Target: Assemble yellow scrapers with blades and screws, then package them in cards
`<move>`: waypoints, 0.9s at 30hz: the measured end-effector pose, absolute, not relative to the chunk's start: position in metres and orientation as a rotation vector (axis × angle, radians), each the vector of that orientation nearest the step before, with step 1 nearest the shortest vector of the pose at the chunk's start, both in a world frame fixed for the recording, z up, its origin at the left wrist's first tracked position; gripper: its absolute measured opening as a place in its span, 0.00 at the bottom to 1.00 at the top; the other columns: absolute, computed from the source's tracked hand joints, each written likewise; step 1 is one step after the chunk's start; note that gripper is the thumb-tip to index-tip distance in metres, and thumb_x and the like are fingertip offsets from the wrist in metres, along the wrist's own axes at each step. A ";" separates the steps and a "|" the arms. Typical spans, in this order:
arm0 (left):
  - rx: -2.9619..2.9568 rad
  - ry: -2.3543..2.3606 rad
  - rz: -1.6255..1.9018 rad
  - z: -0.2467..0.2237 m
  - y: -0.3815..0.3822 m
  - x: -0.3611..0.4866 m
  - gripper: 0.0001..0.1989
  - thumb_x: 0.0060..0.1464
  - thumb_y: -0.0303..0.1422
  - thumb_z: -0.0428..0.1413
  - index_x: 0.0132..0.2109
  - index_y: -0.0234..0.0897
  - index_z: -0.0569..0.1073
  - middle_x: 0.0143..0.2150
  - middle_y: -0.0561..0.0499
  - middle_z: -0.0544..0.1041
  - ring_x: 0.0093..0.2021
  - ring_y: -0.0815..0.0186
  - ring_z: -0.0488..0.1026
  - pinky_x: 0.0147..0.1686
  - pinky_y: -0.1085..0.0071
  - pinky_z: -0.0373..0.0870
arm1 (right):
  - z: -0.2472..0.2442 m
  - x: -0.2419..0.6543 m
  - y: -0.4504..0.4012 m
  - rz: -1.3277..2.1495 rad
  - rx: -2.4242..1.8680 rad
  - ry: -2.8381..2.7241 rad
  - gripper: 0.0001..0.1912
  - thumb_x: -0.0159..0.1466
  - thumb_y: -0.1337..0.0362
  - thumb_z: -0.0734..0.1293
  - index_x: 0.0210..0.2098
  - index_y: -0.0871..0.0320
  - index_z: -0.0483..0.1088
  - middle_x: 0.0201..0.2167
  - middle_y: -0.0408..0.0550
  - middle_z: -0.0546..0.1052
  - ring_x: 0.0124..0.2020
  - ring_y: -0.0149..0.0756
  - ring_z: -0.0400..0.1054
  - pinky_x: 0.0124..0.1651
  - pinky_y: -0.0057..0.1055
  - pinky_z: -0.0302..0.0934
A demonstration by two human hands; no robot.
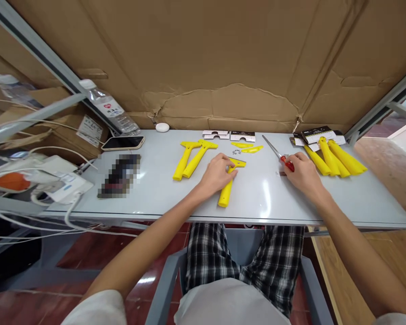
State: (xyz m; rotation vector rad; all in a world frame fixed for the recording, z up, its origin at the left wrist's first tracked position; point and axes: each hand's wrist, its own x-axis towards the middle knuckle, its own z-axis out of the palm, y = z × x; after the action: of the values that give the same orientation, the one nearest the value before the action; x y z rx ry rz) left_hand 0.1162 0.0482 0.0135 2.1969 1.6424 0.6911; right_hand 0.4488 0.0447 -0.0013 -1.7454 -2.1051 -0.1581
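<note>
My left hand [219, 174] is closed around the neck of a yellow scraper [225, 194], just below its head, with the handle pointing toward me. My right hand [302, 174] has its fingers at the red handle of a screwdriver [287, 162], whose long metal shaft points away and to the left. Two more yellow scrapers [195, 161] lie side by side left of my left hand. Beyond it are loose yellow blade covers [252, 149], small screws [237, 152] and white-and-black cards [242, 136]. A small flat piece [280, 174] sits by my right fingertips.
At the right lies a group of yellow scrapers [345, 159] with black-and-white cards [320, 135]. Along the left are a phone [123, 143], a blurred-out item [120, 176], a water bottle [113, 108], white cables and a power strip [62, 183]. Cardboard [223, 54] walls the back.
</note>
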 end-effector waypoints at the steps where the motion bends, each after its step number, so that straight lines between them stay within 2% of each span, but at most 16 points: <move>1: 2.216 1.635 0.686 0.013 0.048 0.122 0.10 0.61 0.34 0.65 0.47 0.37 0.87 0.56 0.43 0.81 0.39 0.61 0.81 0.56 0.57 0.79 | 0.000 0.446 0.047 -0.157 -1.781 -2.138 0.11 0.71 0.64 0.63 0.47 0.57 0.76 0.48 0.56 0.78 0.39 0.44 0.73 0.42 0.39 0.63; 5: 2.296 1.597 0.675 0.011 0.048 0.139 0.11 0.64 0.34 0.62 0.47 0.36 0.87 0.54 0.42 0.81 0.45 0.57 0.82 0.56 0.59 0.78 | 0.011 0.436 0.052 -0.207 -1.874 -2.227 0.12 0.72 0.65 0.61 0.48 0.56 0.76 0.48 0.56 0.78 0.42 0.46 0.72 0.38 0.38 0.56; 8: 2.328 1.629 0.719 0.012 0.055 0.137 0.13 0.67 0.39 0.59 0.46 0.39 0.88 0.53 0.42 0.82 0.48 0.53 0.81 0.56 0.58 0.77 | 0.018 0.430 0.060 -0.234 -1.869 -2.266 0.12 0.73 0.61 0.62 0.47 0.55 0.77 0.48 0.56 0.78 0.46 0.49 0.72 0.37 0.37 0.56; 12: 2.349 1.720 0.836 0.018 0.081 0.110 0.18 0.70 0.42 0.55 0.44 0.39 0.87 0.48 0.41 0.84 0.49 0.50 0.80 0.53 0.56 0.75 | 0.022 0.419 0.082 -0.176 -1.825 -2.256 0.15 0.73 0.57 0.62 0.48 0.56 0.78 0.50 0.57 0.79 0.52 0.52 0.73 0.43 0.39 0.62; 16: 2.443 1.711 0.826 0.024 0.112 0.078 0.17 0.69 0.38 0.53 0.40 0.38 0.86 0.43 0.42 0.85 0.45 0.52 0.79 0.50 0.59 0.73 | 0.023 0.402 0.116 -0.122 -1.768 -2.276 0.17 0.72 0.57 0.64 0.51 0.58 0.79 0.54 0.60 0.79 0.56 0.54 0.72 0.52 0.43 0.66; 23: 2.561 1.572 0.822 0.012 0.137 0.065 0.18 0.69 0.36 0.50 0.47 0.39 0.86 0.47 0.42 0.85 0.49 0.54 0.79 0.53 0.61 0.72 | 0.019 0.374 0.172 -0.068 -1.743 -2.295 0.18 0.71 0.57 0.66 0.56 0.58 0.78 0.57 0.62 0.78 0.58 0.56 0.69 0.57 0.44 0.65; 27: 2.564 1.527 0.867 0.005 0.139 0.062 0.18 0.70 0.37 0.50 0.48 0.38 0.85 0.47 0.41 0.84 0.49 0.54 0.79 0.54 0.60 0.72 | 0.011 0.371 0.188 -0.077 -1.765 -2.259 0.22 0.73 0.54 0.63 0.59 0.59 0.76 0.59 0.64 0.77 0.59 0.59 0.68 0.59 0.48 0.65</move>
State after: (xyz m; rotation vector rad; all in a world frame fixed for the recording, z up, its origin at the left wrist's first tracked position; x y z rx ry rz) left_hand 0.0616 0.1388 0.0050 2.5640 1.5273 0.8670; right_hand 0.3705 0.1876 0.0107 -1.7647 -2.2586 -0.0772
